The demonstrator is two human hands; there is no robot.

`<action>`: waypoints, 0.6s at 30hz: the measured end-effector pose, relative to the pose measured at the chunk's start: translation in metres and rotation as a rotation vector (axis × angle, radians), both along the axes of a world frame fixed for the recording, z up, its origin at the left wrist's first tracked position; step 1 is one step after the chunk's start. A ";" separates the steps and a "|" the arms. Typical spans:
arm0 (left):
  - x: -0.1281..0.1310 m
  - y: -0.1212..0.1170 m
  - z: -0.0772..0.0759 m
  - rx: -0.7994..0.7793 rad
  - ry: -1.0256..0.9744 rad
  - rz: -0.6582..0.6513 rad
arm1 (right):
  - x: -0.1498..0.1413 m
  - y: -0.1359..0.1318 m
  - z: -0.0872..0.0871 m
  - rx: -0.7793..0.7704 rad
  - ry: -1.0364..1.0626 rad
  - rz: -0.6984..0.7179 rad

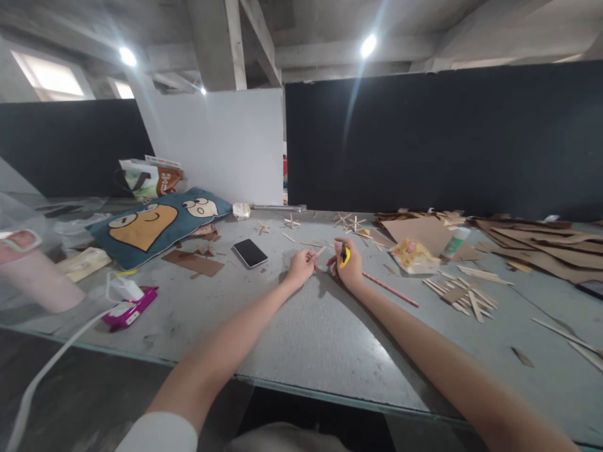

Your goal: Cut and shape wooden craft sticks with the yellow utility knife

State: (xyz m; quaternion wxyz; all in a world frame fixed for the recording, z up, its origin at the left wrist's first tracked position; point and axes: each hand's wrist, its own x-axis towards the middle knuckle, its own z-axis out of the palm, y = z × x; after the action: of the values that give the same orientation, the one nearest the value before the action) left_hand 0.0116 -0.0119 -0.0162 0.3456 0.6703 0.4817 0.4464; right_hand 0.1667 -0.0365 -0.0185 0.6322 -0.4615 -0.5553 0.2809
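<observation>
As the near edge of the table [330,402] crosses under both forearms, grey top fans out between them, right up to the hands. A white sleeve [157,433] shows at bottom left; the right arm runs out of shot. Over left, a purple strip [129,309] sits close to that edge, its cord [70,345] trailing over, beside a pink cup [44,270] cut off by the frame. Right side now: loose sticks [475,307] lie well out from the arm, while the pencil [391,290] crowds the wrist, one end hidden there. Up to the hands! The left hand [301,269] pinches what looks like a slim stick [321,252], fingers narrow, its lower end covered; the right hand [348,267] has fingers curled round a yellow cutter [345,254], blade too small to make out. Just a slight gap separates them. Left of both lies the phone [250,253]. Farther off, sticks crossed into stars [351,222] sit before the dark panel [443,138], and cardboard [541,245] stretches along the far right.
</observation>
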 end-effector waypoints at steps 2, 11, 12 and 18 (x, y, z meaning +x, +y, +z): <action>0.002 -0.002 0.000 0.047 0.043 -0.010 | 0.001 -0.001 0.001 0.014 -0.043 0.008; -0.001 -0.007 0.003 0.186 0.201 -0.039 | 0.005 0.006 -0.004 0.069 -0.146 -0.087; -0.001 -0.007 0.003 0.193 0.211 -0.047 | 0.005 0.007 -0.004 0.064 -0.145 -0.091; 0.001 -0.010 0.005 0.220 0.233 -0.093 | 0.005 0.009 -0.005 0.066 -0.106 -0.065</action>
State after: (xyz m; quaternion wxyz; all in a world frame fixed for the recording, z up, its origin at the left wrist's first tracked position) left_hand 0.0129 -0.0218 -0.0116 0.2320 0.7728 0.4354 0.3993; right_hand 0.1717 -0.0271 -0.0235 0.6258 -0.4725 -0.5816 0.2168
